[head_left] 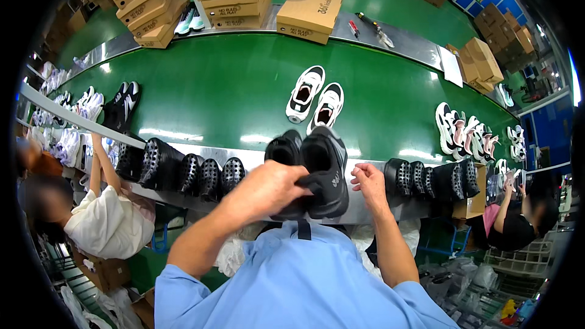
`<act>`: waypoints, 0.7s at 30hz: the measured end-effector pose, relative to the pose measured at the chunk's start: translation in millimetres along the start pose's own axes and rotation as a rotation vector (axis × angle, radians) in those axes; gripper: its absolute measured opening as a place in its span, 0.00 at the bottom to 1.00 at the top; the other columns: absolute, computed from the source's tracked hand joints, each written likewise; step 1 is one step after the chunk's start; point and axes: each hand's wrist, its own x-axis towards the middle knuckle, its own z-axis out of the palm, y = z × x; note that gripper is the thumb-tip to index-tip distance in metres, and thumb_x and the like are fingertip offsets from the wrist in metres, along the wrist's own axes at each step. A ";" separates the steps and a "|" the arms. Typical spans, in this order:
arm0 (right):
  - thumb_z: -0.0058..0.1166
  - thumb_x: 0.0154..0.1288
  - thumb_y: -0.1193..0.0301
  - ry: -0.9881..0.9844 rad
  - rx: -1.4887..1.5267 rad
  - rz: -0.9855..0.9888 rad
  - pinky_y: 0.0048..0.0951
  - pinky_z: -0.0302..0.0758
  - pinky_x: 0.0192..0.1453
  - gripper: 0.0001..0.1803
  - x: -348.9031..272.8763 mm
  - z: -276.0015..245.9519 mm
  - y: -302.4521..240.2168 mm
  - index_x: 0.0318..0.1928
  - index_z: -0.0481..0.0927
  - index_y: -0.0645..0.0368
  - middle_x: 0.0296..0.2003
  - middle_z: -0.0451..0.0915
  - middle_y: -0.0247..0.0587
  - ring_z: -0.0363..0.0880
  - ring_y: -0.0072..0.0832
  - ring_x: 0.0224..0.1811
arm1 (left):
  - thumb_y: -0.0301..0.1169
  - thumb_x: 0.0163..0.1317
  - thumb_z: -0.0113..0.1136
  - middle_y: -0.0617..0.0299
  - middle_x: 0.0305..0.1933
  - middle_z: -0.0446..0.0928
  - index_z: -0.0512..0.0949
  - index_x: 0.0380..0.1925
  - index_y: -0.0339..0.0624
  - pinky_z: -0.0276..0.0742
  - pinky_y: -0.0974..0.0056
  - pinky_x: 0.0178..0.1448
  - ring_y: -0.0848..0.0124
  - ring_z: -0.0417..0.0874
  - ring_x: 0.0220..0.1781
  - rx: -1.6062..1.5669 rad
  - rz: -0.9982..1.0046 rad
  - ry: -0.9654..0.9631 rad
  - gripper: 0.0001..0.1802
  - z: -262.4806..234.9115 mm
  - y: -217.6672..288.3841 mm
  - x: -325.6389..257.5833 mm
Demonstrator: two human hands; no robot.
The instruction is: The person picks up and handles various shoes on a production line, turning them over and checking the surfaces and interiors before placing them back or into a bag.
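A pair of black sneakers stands right in front of me at the near edge of the green work surface. My left hand point(275, 187) reaches across the left black sneaker point(284, 148) and pinches the collar of the right black sneaker point(331, 194). Just right of that shoe hangs my right hand point(369, 184), its fingers loosely bent and apart, with nothing visible in them. Beyond the black pair sit two white-and-black sneakers, a left one point(306, 92) and a right one point(329, 106).
Black studded shoe forms line the near edge on the left point(210, 178) and right point(420, 180). More sneakers point(457, 131) stand at right. Shoe boxes point(309, 12) and a screwdriver point(354, 28) lie on the far ledge. Co-workers sit at left point(109, 222) and right point(510, 225).
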 end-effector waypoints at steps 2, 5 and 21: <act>0.60 0.73 0.68 -0.024 -0.015 -0.014 0.27 0.81 0.35 0.17 -1.0 -2.1 3.2 0.55 0.82 0.67 0.40 0.86 0.40 0.85 0.26 0.35 | 0.31 0.62 0.70 0.43 0.35 0.85 0.86 0.47 0.43 0.83 0.52 0.43 0.47 0.88 0.38 0.074 -0.018 0.018 0.13 -32.8 -4.6 6.2; 0.59 0.74 0.68 -0.050 -0.039 -0.032 0.27 0.82 0.36 0.16 -12.3 -4.5 7.2 0.54 0.82 0.68 0.39 0.86 0.40 0.85 0.26 0.35 | 0.31 0.61 0.71 0.45 0.36 0.86 0.87 0.47 0.44 0.83 0.53 0.45 0.47 0.89 0.39 0.223 -0.066 0.070 0.14 -69.8 -42.8 24.2; 0.59 0.74 0.71 0.305 0.065 0.197 0.24 0.80 0.33 0.12 -93.3 -42.7 93.4 0.51 0.82 0.66 0.36 0.85 0.39 0.83 0.23 0.32 | 0.32 0.54 0.74 0.54 0.60 0.83 0.83 0.55 0.45 0.86 0.50 0.55 0.58 0.82 0.64 0.890 -0.428 -0.286 0.25 -70.2 -174.9 126.8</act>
